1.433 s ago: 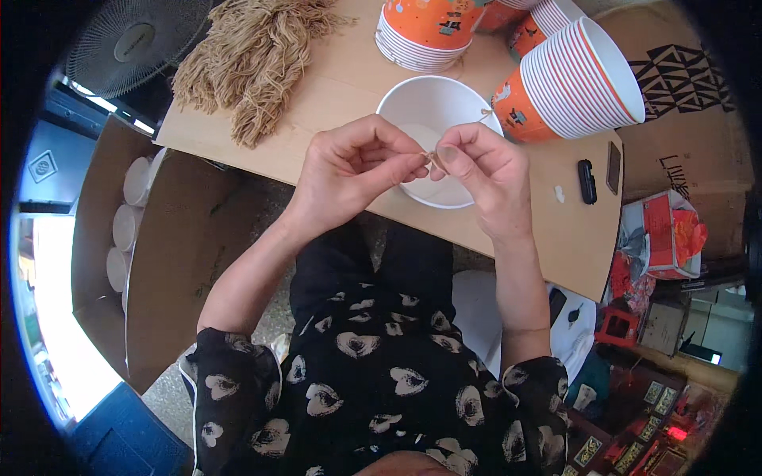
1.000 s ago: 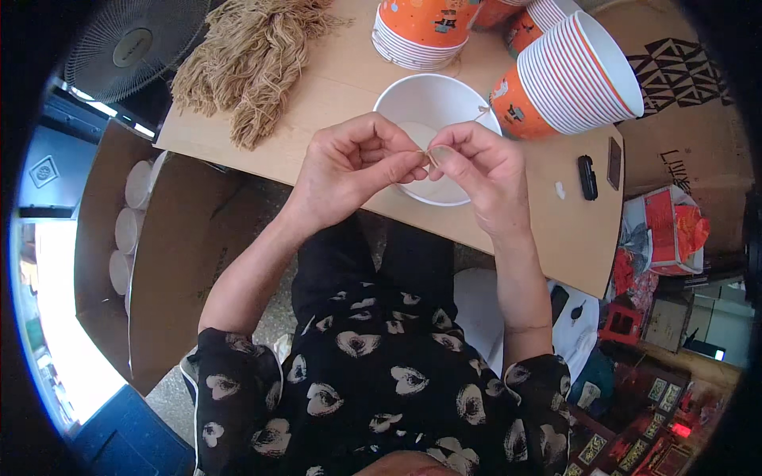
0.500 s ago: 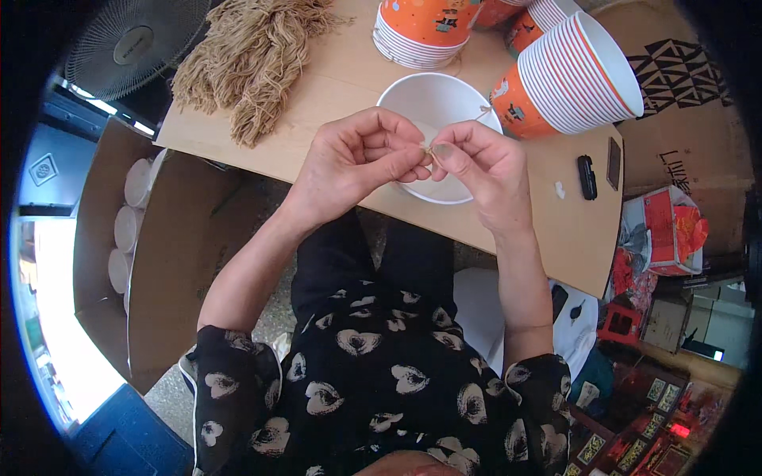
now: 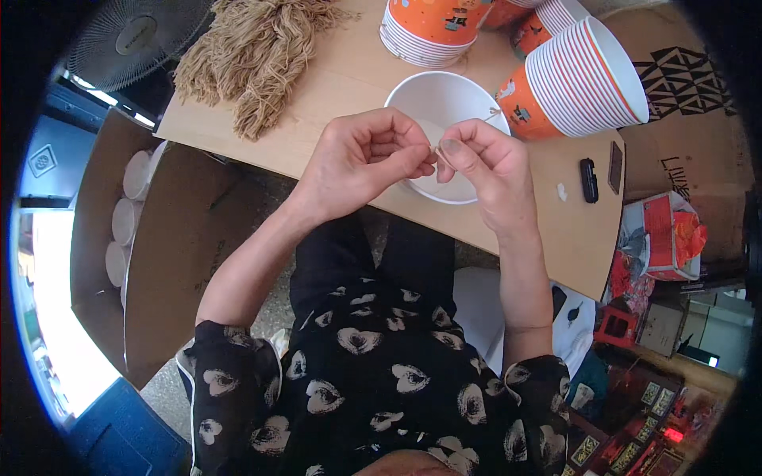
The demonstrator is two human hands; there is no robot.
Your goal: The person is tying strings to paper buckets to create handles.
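My left hand (image 4: 361,163) and my right hand (image 4: 484,163) meet fingertip to fingertip over the near rim of a white paper bucket (image 4: 432,99) that stands on a cardboard tabletop (image 4: 333,87). Both pinch a thin tan string (image 4: 436,152); a short length of it runs to the bucket's far rim at the right. The string is mostly hidden between my fingers.
A heap of tan string pieces (image 4: 254,44) lies at the table's back left. Stacks of orange paper buckets (image 4: 575,79) (image 4: 429,28) stand behind and right. A small black object (image 4: 588,179) lies near the right edge. An open carton with white cups (image 4: 131,206) stands left, a fan (image 4: 131,40) behind it.
Both hands have stayed over the white bucket, with only small finger movements on the string. The bucket and stacks have not shifted.
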